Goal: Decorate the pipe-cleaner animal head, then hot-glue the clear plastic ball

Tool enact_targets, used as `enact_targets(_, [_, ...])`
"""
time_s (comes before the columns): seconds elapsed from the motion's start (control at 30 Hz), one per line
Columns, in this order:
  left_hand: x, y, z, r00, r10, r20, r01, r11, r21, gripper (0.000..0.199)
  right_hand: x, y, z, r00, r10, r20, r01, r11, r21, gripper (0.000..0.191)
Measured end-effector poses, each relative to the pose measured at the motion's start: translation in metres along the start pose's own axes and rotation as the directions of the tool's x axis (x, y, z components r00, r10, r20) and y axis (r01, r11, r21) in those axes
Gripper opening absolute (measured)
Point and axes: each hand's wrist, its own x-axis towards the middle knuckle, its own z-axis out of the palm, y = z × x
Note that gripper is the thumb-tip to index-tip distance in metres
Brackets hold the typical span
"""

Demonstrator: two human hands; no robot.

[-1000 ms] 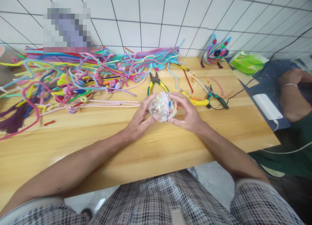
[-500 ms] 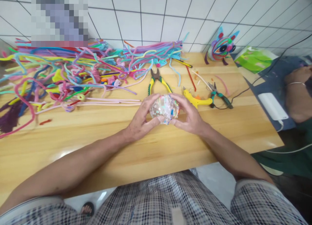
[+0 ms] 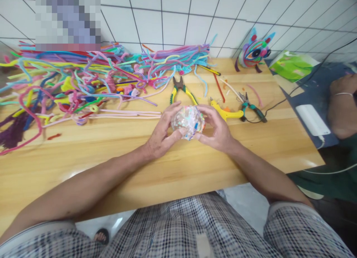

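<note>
Between my two hands is a clear, roundish ball (image 3: 188, 121) speckled with colourful bits; its exact kind I cannot make out. My left hand (image 3: 165, 133) curves round its left side, thumb pressed on the front. From the other side my right hand (image 3: 216, 127) grips it, thumb at the lower right edge. Just beyond the ball lie pliers with yellow and green handles (image 3: 181, 90), jaws pointing away. Close to my right fingers rests a yellow glue gun (image 3: 227, 112), and right of it are smaller pliers with dark green handles (image 3: 252, 109).
Tangled pipe cleaners (image 3: 83, 79) cover the table's left and back. A pipe-cleaner animal head (image 3: 254, 53) stands at the back right, near a green packet (image 3: 292, 66). A white power adapter (image 3: 312, 119) and another person's arm (image 3: 343, 105) are at the right.
The ball has turned slightly between my fingers, with both hands still on it. The view has shifted a little; the tools and pipe cleaners lie as before.
</note>
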Motion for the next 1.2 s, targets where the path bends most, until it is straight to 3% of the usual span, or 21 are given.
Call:
enact_targets(0.07, [0.001, -0.002, -0.001, 1.0, 0.024, -0.007, -0.022, 0.991, 0.133, 0.068, -0.001, 0.0, 0.005, 0.999, 0.029, -0.035, -0.028, 0.999, 0.015, 0.077])
enact_targets(0.2, [0.001, -0.01, 0.005, 0.995, 0.1, -0.022, -0.092, 0.966, 0.242, 0.127, -0.004, -0.005, 0.017, 0.99, 0.102, -0.1, -0.098, 0.994, 0.038, 0.079])
enact_targets(0.27, [0.0, -0.013, 0.01, 0.99, 0.131, -0.051, -0.117, 0.967, 0.228, 0.14, -0.006, -0.008, 0.022, 0.985, 0.124, -0.117, -0.119, 0.992, 0.051, 0.08])
enact_targets(0.4, [0.001, -0.015, 0.018, 0.982, 0.138, -0.13, -0.118, 0.981, 0.153, 0.116, -0.008, -0.01, 0.025, 0.985, 0.109, -0.133, -0.105, 0.994, 0.04, 0.082])
enact_targets(0.5, [0.002, -0.013, 0.017, 0.975, 0.146, -0.166, -0.122, 0.982, 0.146, 0.099, -0.005, -0.008, 0.016, 0.993, 0.084, -0.082, -0.082, 0.996, 0.024, 0.071])
enact_targets(0.6, [0.002, -0.011, 0.015, 0.973, 0.153, -0.171, -0.129, 0.981, 0.143, 0.098, 0.004, -0.006, -0.004, 0.992, 0.074, -0.103, -0.08, 0.995, -0.055, 0.052])
enact_targets(0.7, [0.001, -0.009, 0.013, 0.983, 0.142, -0.12, -0.125, 0.982, 0.139, 0.096, 0.014, -0.003, -0.034, 0.981, 0.074, -0.179, -0.116, 0.964, -0.239, 0.037])
enact_targets(0.8, [-0.001, -0.008, 0.013, 0.99, 0.122, -0.07, -0.113, 0.986, 0.124, 0.094, 0.017, 0.004, -0.066, 0.984, 0.065, -0.168, -0.137, 0.873, -0.467, 0.031])
enact_targets(0.9, [-0.002, -0.008, 0.012, 0.995, 0.095, -0.033, -0.09, 0.986, 0.14, 0.095, 0.007, 0.015, -0.086, 0.991, 0.085, -0.103, -0.133, 0.714, -0.687, 0.036])
enact_targets(1.0, [-0.003, -0.008, 0.012, 0.997, 0.083, -0.003, -0.081, 0.983, 0.168, 0.095, -0.008, 0.028, -0.091, 0.985, 0.17, -0.004, -0.102, 0.569, -0.816, 0.045])
enact_targets(1.07, [-0.003, -0.008, 0.012, 0.995, 0.095, 0.0, -0.094, 0.983, 0.155, 0.094, -0.015, 0.037, -0.088, 0.98, 0.195, 0.043, -0.067, 0.523, -0.85, 0.048])
enact_targets(1.2, [-0.002, -0.009, 0.012, 0.994, 0.11, -0.022, -0.105, 0.982, 0.154, 0.102, -0.019, 0.049, -0.082, 0.983, 0.182, 0.018, -0.066, 0.447, -0.892, 0.044])
